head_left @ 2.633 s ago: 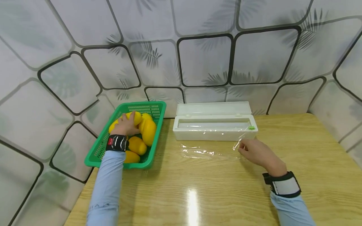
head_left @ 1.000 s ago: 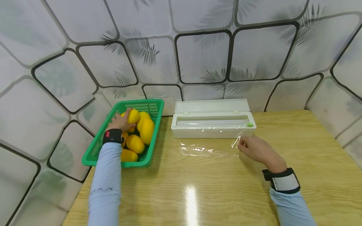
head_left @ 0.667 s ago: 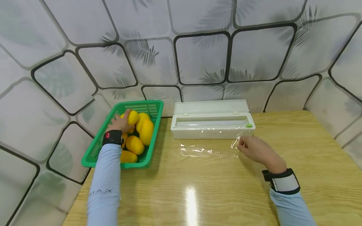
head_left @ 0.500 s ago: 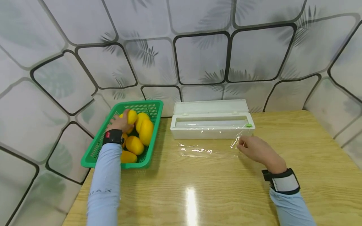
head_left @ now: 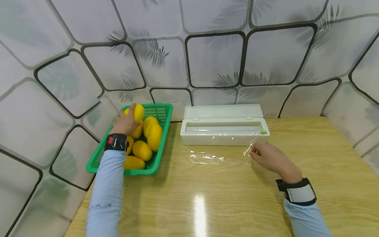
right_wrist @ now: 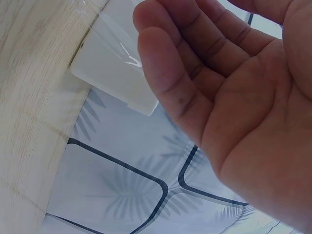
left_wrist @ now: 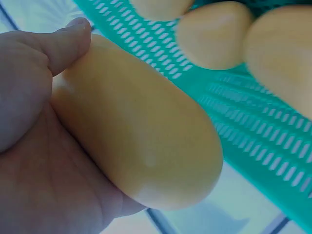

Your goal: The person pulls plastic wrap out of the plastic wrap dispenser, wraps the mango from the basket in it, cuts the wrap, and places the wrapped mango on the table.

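Observation:
My left hand (head_left: 124,122) grips a yellow mango (head_left: 138,112) above the far left part of the green basket (head_left: 166,131). In the left wrist view the held mango (left_wrist: 141,122) is long and smooth, with the thumb over one end and the palm behind it. Several other mangoes (head_left: 154,137) lie in the basket. My right hand (head_left: 270,159) pinches the right corner of a clear sheet of cling film (head_left: 211,158), which comes out over the front of a white dispenser box (head_left: 213,141). The right thumb tip is out of sight in the right wrist view.
The dispenser's lid (head_left: 223,112) stands raised at the back, and a green slider (head_left: 263,132) sits at its right end. Behind the wooden table (head_left: 177,204) hangs a patterned cloth (head_left: 214,62), close to the basket and the box.
My left hand has taken hold of a mango and lifted it up from the others, towards the back of the basket. My right hand stays at the film's corner.

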### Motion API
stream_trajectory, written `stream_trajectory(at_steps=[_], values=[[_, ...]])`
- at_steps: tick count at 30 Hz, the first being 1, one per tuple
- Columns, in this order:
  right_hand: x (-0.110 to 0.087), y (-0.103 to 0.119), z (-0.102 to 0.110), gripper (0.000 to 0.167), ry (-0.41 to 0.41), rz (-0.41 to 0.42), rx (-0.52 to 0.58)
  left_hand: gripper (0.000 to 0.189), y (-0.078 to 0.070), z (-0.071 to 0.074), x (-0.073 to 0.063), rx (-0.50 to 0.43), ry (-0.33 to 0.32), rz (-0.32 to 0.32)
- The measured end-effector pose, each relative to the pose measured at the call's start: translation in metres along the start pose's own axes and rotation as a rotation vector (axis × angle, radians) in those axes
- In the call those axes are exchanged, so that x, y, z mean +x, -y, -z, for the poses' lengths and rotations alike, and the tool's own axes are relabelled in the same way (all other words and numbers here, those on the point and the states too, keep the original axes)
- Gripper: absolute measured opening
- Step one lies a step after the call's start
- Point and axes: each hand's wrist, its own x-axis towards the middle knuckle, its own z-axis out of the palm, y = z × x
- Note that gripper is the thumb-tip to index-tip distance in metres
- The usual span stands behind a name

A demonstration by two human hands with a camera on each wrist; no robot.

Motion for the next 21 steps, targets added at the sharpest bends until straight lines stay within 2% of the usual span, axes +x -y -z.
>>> stream_trajectory(at_steps=[5,11,21], values=[[0.000,-0.001,0.000,0.009,-0.001,0.002,0.006,0.079,-0.013,0.005,-0.003,0.020,-0.042,-0.035],[0.000,-0.001,-0.002,0.009,0.003,0.004,0.003,0.079,-0.022,0.002,-0.007,0.034,-0.083,-0.067],[0.001,0.000,-0.001,0.010,-0.003,-0.012,-0.018,0.080,-0.043,0.011,-0.019,-0.006,-0.183,-0.180]])
